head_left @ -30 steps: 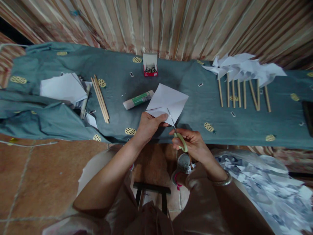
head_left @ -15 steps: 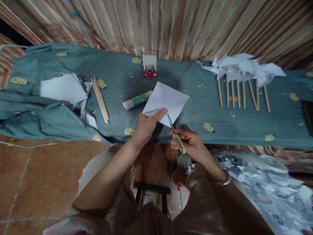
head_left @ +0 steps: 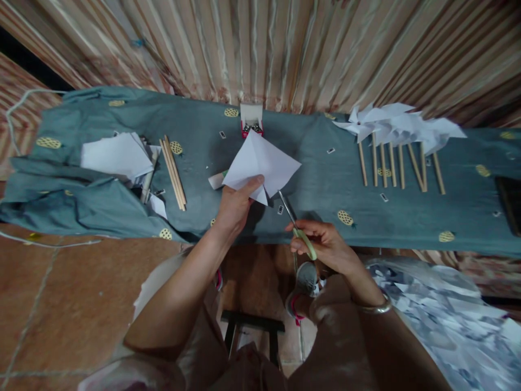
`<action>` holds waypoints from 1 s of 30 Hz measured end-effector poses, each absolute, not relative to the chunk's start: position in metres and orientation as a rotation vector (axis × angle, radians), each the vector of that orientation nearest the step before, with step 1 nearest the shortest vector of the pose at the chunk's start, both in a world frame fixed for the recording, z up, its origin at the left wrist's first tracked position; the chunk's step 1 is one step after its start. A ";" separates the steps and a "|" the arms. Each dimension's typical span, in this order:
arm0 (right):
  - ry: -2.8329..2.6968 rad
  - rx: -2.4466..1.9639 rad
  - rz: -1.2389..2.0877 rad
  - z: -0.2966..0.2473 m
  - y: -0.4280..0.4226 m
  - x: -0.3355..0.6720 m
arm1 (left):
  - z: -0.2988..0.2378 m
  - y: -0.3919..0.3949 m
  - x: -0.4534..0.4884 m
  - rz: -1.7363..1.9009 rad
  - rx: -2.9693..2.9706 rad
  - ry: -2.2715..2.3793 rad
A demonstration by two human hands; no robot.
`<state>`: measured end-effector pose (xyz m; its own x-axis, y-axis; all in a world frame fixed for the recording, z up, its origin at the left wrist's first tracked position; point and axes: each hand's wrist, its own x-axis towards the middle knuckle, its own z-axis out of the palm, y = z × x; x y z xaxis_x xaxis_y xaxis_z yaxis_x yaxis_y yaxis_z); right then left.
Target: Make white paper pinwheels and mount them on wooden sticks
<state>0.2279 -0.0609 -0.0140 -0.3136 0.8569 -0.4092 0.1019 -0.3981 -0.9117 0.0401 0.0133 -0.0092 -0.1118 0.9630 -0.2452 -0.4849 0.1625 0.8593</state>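
My left hand [head_left: 238, 203] pinches a white sheet of paper [head_left: 271, 160] near its lower left edge, thumb on top. A slit runs into the paper from its lower side, beside my thumb. In my right hand [head_left: 323, 241] are scissors [head_left: 303, 239] with pale green handles, their blades pointing up and left. The blade tips lie just below the paper's lower right edge, apart from the slit. Behind the paper, a glue tube [head_left: 217, 179] is mostly hidden, and a small red and white box [head_left: 251, 117] of metal pieces is partly covered.
Several paper pinwheels on wooden sticks [head_left: 382, 163] lie at the right of the cloth-covered table [head_left: 309, 217]. To the left are a stack of white paper [head_left: 116, 155] and some loose sticks [head_left: 173, 174]. A clear bag of paper scraps [head_left: 448, 320] stands at the lower right.
The scissors have come out of the paper, leaving a slit. My left hand has lifted and turned the paper up and left, while my right hand has drawn slightly right and down.
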 end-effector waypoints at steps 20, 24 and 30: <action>-0.972 -1.307 1.109 -0.011 -0.017 0.254 | -0.021 -0.004 0.063 0.814 1.000 1.184; -0.981 -1.292 1.199 -0.009 -0.011 0.253 | -0.018 -0.004 0.064 0.702 1.101 1.198; -0.931 -1.242 1.193 -0.008 -0.004 0.247 | -0.018 0.000 0.065 0.749 1.116 1.163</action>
<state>0.2465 -0.0042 -0.0078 0.1768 0.9799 -0.0923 -0.1488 -0.0661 -0.9867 0.0649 0.0000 -0.0184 0.2698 0.9077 -0.3213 0.0825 0.3107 0.9469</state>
